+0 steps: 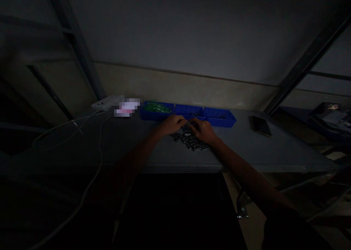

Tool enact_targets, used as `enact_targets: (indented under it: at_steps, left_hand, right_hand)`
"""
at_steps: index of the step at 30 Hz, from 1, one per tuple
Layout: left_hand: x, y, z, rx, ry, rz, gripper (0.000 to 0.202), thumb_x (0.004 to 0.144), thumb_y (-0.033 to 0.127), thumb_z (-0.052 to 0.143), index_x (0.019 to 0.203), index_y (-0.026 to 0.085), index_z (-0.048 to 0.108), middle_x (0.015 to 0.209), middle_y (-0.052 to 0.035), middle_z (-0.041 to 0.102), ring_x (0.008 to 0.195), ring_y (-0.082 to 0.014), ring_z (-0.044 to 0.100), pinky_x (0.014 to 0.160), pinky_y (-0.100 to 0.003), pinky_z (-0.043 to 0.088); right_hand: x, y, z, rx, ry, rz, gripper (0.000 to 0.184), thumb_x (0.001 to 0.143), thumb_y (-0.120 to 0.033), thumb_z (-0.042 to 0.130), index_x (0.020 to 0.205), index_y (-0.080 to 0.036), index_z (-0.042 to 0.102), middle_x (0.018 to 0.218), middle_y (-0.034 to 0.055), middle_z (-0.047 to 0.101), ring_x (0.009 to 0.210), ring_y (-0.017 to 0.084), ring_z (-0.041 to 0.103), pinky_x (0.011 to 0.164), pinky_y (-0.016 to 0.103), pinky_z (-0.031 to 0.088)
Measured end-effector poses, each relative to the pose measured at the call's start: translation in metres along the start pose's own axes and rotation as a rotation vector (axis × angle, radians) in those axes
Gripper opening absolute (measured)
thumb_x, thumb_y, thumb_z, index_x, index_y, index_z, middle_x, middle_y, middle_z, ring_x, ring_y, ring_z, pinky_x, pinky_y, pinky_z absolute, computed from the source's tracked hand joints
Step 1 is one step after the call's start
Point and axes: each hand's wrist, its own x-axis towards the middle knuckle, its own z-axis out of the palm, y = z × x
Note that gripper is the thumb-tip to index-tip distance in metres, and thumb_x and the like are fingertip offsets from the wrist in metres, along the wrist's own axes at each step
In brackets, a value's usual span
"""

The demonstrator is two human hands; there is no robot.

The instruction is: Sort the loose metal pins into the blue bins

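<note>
Head view, metal pieces: the small shiny metal pieces (194, 144) lie in a loose heap on the desk (153, 151), between and just below the hands – close in, presumably so both can reach them.
Left hand: the left hand (172, 125) is at the heap's upper edge, fingers bent and nearly closed; I cannot tell whether they pinch a piece.
Right hand: the right hand (203, 130) arches over the heap, fingers curled towards the left's; its grip is hidden too.
Blue bins: 3 stand in a row behind the hands, probably for easy reach – the left bin (150, 115) with green plastic (156, 107), the middle bin (189, 108) and the right bin (223, 123) with small dark contents.
Desk ends: a phone (261, 126) lies right, a white device (108, 102) left, seemingly set aside.
Writing: none readable; the pink-and-white item (127, 107) is pixelated.
</note>
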Motion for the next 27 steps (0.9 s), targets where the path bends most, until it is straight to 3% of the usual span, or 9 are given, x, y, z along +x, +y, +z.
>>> enact_targets:
  at_steps: [6, 11, 15, 18, 23, 27]
  left_hand:
    - [-0.0022, 0.0023, 0.0016, -0.046, 0.082, 0.088, 0.022, 0.080, 0.026, 0.052, 0.098, 0.015, 0.057, 0.085, -0.0048, 0.067, 0.079, -0.0135, 0.061, 0.073, -0.024, 0.045]
    - [-0.0007, 0.0006, 0.0034, 0.032, 0.107, 0.129, 0.016, 0.081, 0.024, 0.050, 0.092, 0.016, 0.058, 0.086, -0.0035, 0.066, 0.082, -0.0142, 0.060, 0.076, -0.027, 0.045]
    - [0.0003, -0.0009, 0.0032, 0.081, 0.113, 0.128, 0.020, 0.086, 0.025, 0.044, 0.092, 0.015, 0.059, 0.091, -0.0050, 0.066, 0.087, -0.0154, 0.059, 0.079, -0.027, 0.043]
    - [0.0004, 0.0004, 0.0033, 0.118, 0.085, 0.121, 0.025, 0.088, 0.025, 0.038, 0.087, 0.014, 0.060, 0.086, -0.0053, 0.065, 0.082, -0.0152, 0.058, 0.076, -0.026, 0.042]
    - [0.0003, 0.0048, 0.0045, 0.191, 0.074, 0.116, 0.031, 0.089, 0.027, 0.035, 0.074, 0.014, 0.059, 0.074, -0.0050, 0.063, 0.072, -0.0147, 0.056, 0.068, -0.025, 0.040]
    - [-0.0004, 0.0072, 0.0043, 0.208, 0.088, 0.080, 0.033, 0.090, 0.029, 0.034, 0.072, 0.015, 0.059, 0.071, -0.0046, 0.062, 0.070, -0.0141, 0.055, 0.067, -0.025, 0.040]
  right_hand:
    - [0.0007, 0.0015, -0.0013, 0.059, 0.032, 0.011, 0.029, 0.091, -0.036, 0.039, 0.094, -0.017, 0.061, 0.079, 0.0060, 0.066, 0.069, 0.016, 0.060, 0.064, 0.024, 0.038]
    - [0.0005, 0.0006, -0.0006, 0.083, 0.051, 0.013, 0.031, 0.092, -0.037, 0.037, 0.091, -0.017, 0.060, 0.077, 0.0046, 0.065, 0.067, 0.014, 0.059, 0.062, 0.023, 0.038]
    - [-0.0001, -0.0003, -0.0008, 0.100, 0.061, 0.023, 0.028, 0.086, -0.039, 0.046, 0.101, -0.017, 0.056, 0.068, 0.0012, 0.062, 0.058, 0.013, 0.054, 0.055, 0.023, 0.035]
    - [-0.0004, -0.0004, -0.0007, 0.112, 0.062, 0.022, 0.030, 0.084, -0.036, 0.050, 0.106, -0.016, 0.053, 0.065, -0.0003, 0.059, 0.054, 0.013, 0.053, 0.053, 0.023, 0.035]
    - [-0.0004, 0.0014, 0.0010, 0.051, 0.049, -0.015, 0.020, 0.083, -0.030, 0.050, 0.097, -0.018, 0.056, 0.069, 0.0016, 0.062, 0.057, 0.014, 0.054, 0.056, 0.023, 0.036]
    - [-0.0006, 0.0027, 0.0020, 0.028, 0.062, 0.004, 0.022, 0.082, -0.033, 0.052, 0.098, -0.018, 0.055, 0.070, 0.0023, 0.063, 0.059, 0.015, 0.055, 0.056, 0.023, 0.036]
